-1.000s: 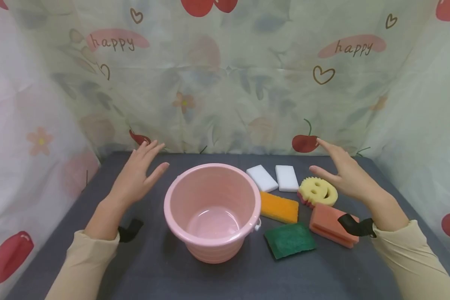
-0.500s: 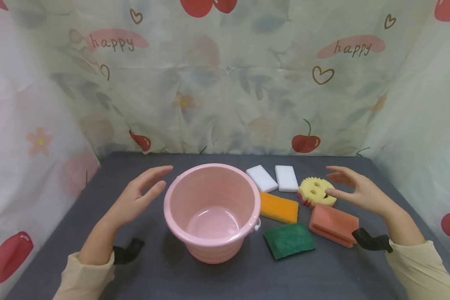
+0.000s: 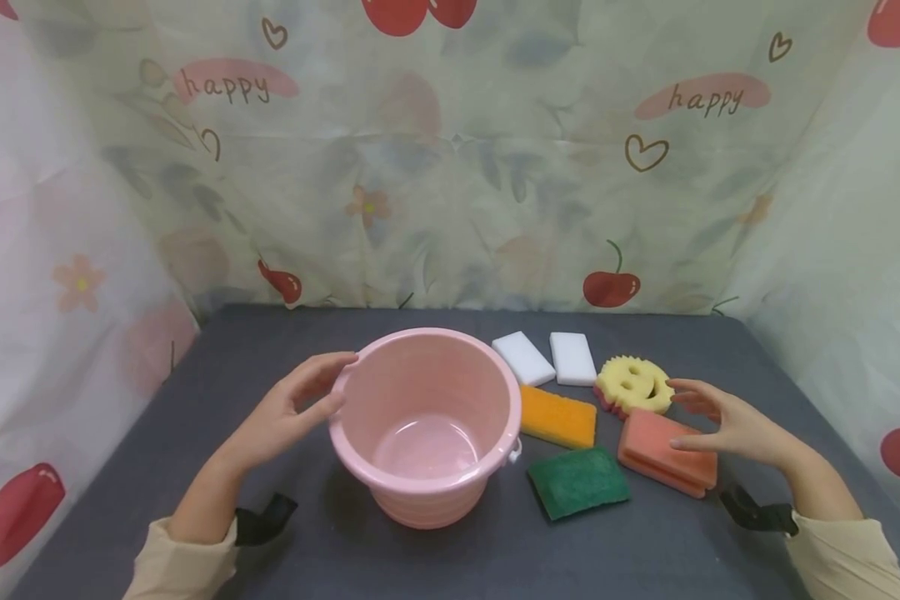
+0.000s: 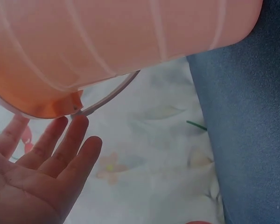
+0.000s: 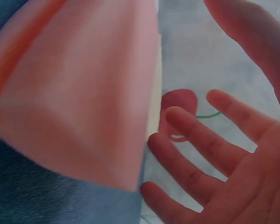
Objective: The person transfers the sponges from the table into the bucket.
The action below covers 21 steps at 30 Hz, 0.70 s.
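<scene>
A pink bucket (image 3: 431, 492) stands upright in the middle of the dark table. My left hand (image 3: 285, 412) is at its left rim, fingertips right by the edge and fingers loosely bent. In the left wrist view the fingers spread just under the rim, near the bucket's handle (image 4: 114, 93). My right hand (image 3: 746, 429) hovers over a salmon-pink sponge block (image 3: 648, 437), thumb and fingers apart. Seen from the right wrist, the pink sponge (image 5: 84, 102) fills the left side, with nothing between the fingers. A yellow smiley-face sponge (image 3: 630, 383) sits just beyond the fingertips.
Two white sponges (image 3: 523, 358) lie behind an orange sponge (image 3: 562, 417), right of the bucket. A green scouring pad (image 3: 579, 483) lies nearer the front. Patterned fabric (image 3: 450, 167) encloses the table (image 3: 495, 558) at the back and both sides.
Both hands have come down and nearer. The left has reached the bucket's rim from the left; the right has dropped from above the smiley sponge to over the pink one.
</scene>
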Tool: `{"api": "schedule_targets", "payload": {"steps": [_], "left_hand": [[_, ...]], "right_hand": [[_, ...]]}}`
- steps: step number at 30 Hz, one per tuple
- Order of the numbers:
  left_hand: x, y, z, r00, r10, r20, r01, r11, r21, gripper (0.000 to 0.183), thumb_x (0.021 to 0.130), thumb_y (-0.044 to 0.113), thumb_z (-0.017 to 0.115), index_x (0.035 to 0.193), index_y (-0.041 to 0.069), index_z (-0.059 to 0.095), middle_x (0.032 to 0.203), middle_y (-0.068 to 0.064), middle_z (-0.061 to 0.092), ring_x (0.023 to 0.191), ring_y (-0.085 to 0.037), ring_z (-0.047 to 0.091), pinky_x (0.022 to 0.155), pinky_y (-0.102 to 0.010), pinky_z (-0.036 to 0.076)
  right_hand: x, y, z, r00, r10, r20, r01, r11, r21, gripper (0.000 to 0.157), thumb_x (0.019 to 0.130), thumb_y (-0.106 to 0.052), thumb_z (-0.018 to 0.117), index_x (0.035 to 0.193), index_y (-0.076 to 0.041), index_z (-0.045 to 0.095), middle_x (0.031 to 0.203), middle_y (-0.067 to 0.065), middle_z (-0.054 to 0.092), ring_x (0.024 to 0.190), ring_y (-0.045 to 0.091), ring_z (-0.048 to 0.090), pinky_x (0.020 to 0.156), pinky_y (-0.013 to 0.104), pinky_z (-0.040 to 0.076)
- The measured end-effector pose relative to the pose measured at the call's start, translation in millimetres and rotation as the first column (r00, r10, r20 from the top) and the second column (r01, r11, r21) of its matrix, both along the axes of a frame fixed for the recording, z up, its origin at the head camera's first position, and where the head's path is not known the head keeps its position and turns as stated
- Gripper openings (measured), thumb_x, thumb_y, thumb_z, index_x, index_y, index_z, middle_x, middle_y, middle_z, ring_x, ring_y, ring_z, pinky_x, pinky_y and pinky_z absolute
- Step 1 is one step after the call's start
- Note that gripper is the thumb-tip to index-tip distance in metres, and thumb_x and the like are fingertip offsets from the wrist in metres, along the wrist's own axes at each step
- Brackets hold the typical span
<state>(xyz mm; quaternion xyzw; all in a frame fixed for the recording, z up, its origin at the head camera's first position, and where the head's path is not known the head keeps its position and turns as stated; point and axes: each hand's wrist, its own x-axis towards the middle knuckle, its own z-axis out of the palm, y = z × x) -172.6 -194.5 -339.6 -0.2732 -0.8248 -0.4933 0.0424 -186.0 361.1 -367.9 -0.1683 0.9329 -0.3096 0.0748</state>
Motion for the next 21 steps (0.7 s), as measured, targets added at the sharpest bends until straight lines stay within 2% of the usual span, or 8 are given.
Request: {"api": "schedule_targets", "payload": {"steps": [5,8,13,21], "left_hand": [[-1.8,1,-3.9,1.000,-0.007,-0.006,0.007,1.000,0.007,0.045,0.090,0.008,0.058,0.134,0.009,0.048,0.134,-0.011,0.049,0.116,0.006,0.047,0.097,-0.010,0.038],[-2.1,0,-5.9,1.000,0.000,-0.004,0.000,1.000,0.011,0.044,0.089,0.008,0.059,0.133,0.009,0.049,0.135,-0.011,0.048,0.116,0.008,0.046,0.097,-0.010,0.038],[-1.2,0,-8.3,1.000,0.017,-0.001,-0.017,1.000,0.012,0.043,0.089,0.009,0.060,0.131,0.009,0.051,0.137,-0.011,0.047,0.117,0.009,0.044,0.096,-0.008,0.038],[-1.3,0,-9.5,0.999,0.042,0.012,-0.042,0.999,0.007,0.043,0.088,0.011,0.062,0.130,0.012,0.052,0.138,-0.008,0.047,0.118,0.006,0.045,0.096,-0.009,0.038]], "right_hand": [[1.9,4,-8.5,0.998,0.008,0.062,-0.008,1.000,-0.005,0.083,0.080,-0.022,0.073,0.143,0.000,0.024,0.132,0.031,0.044,0.117,0.051,0.043,0.087,0.065,0.039],[2.7,4,-12.3,0.997,0.008,0.078,-0.008,1.000,0.008,0.085,0.079,-0.023,0.073,0.143,0.000,0.023,0.132,0.031,0.045,0.117,0.049,0.044,0.086,0.059,0.043],[2.8,5,-17.9,0.991,0.004,0.135,-0.009,0.999,0.038,0.088,0.078,-0.026,0.074,0.144,-0.002,0.021,0.132,0.030,0.044,0.116,0.045,0.045,0.081,0.046,0.046],[4.1,3,-22.1,0.976,-0.001,0.219,-0.005,1.000,0.027,0.094,0.077,-0.027,0.074,0.146,-0.004,0.014,0.135,0.033,0.038,0.111,0.034,0.049,0.075,0.039,0.044]]}}
